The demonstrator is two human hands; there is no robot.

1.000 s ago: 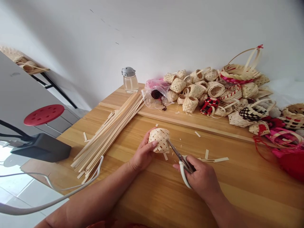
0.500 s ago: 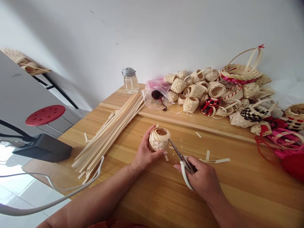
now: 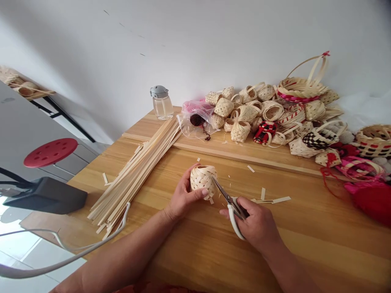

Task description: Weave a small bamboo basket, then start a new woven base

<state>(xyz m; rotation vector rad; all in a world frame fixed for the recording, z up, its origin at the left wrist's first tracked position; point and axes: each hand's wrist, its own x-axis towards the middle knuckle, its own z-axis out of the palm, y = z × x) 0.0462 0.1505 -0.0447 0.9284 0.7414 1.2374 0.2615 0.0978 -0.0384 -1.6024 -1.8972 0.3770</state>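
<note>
Grasps one small basket [image 3: 201, 182] in the left hand [image 3: 185, 193], over the tabletop [image 3: 189, 252]: pale, rounded, woven of flat crossing strips, with a dark mouth on top. Grips one pair of white-handled scissors [image 3: 232, 215] in the right hand [image 3: 258, 224], tips at the basket's right side. Counts also one lidded bottle [image 3: 163, 106], one red stool [image 3: 50, 153].

Wooden table [image 3: 201, 240] with strips [image 3: 139, 174], baskets [image 3: 240, 132]
</note>
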